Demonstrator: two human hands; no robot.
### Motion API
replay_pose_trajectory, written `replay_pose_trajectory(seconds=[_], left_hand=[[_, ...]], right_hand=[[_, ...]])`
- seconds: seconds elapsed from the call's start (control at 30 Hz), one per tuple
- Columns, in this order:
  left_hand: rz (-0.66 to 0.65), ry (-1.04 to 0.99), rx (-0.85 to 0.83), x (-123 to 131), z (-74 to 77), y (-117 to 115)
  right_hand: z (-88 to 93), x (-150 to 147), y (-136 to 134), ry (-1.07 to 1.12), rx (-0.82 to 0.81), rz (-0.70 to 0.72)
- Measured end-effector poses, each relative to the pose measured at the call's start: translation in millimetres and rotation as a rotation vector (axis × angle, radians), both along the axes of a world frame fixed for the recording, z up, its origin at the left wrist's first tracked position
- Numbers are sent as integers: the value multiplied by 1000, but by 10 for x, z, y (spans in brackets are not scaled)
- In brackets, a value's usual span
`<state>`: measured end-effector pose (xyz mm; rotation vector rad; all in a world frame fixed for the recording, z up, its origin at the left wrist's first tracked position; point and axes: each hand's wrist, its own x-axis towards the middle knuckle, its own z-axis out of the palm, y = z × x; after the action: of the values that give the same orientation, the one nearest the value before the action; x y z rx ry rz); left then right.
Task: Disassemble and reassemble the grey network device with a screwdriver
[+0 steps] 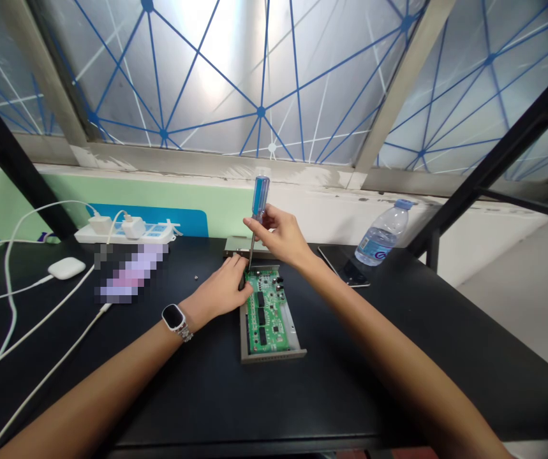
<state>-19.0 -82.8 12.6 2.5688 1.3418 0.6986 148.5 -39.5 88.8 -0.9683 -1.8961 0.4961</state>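
Backed by frosted window panes [216, 70] with blue lines, spread over a black counter [216, 389]. Closed around the handle of a screwdriver [259, 197] with the right grip [277, 233], held nearly upright, shaft down to the far left corner of a green circuit board [268, 312]; hidden at the tip, so no telling the exact contact point. Laid over that same corner with the left grip [228, 284], fingers bent, thumb by the board; impossible to tell whether pinching or merely pressing.

Seated, board and all, in a shallow grey metal housing [274, 358], lying on the middle of the counter. Probably light and stiff, but likely fragile across the components: best taken by the housing's long left wall or near wall, keeping pressure off the black chips. Perhaps a little slippery along bare metal, likewise on the screwdriver's smooth plastic handle; worth holding firmly, clear of a slip across the board.

Farther out: just behind, a flat metal box [230, 247]; leftward, a tiny bit [196, 277], too small to identify; rightward, a dark phone [350, 274] near a water bottle [379, 239].
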Motion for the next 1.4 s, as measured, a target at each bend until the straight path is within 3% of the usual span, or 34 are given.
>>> replay_pose_trajectory(seconds=[0.17, 0.43, 0.57, 0.9, 1.2, 1.4], left_hand=[[-52, -97, -53, -24, -68, 51], [-78, -105, -60, -37, -61, 65], [-65, -103, -42, -59, -69, 81], [-213, -588, -189, -21, -90, 269], [-188, -698, -249, 15, -147, 341], [-144, -741, -236, 21, -144, 333]], right_hand=[[-20, 11, 29, 41, -18, 61], [-11, 24, 49, 109, -193, 237], [14, 46, 55, 112, -231, 255], [28, 64, 71, 156, -280, 314], [114, 63, 21, 98, -313, 330], [27, 69, 44, 37, -201, 176]])
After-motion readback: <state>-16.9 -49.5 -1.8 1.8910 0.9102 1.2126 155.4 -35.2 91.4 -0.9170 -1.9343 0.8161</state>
